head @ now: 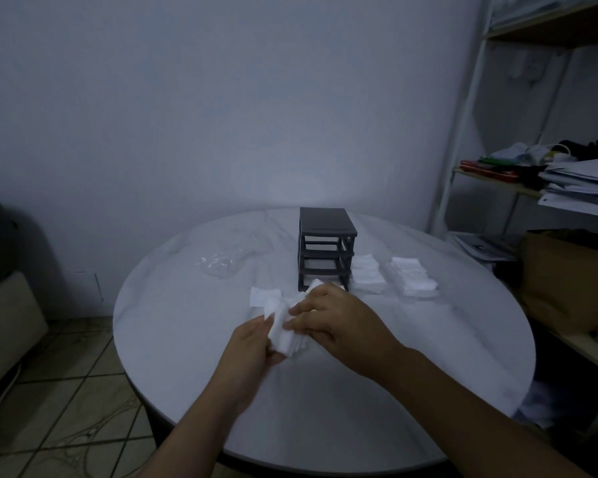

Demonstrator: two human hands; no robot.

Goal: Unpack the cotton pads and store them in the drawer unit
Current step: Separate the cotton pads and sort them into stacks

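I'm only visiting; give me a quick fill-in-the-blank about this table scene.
The left hand and right hand hold white cotton pads in ____ of the dark grey plastic drawer unit.
Two more pad stacks lie on the unit's ____ side.
The crumpled clear plastic bag lies on the ____ white table.
Missing: front, right, round.

Bare left grip (250,346), right grip (339,322), forearms (428,384).

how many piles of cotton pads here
4: a held bunch between left hand and right hand, loose pads beside it, near pile and far pile right of the drawer unit. Drawers may hide more.
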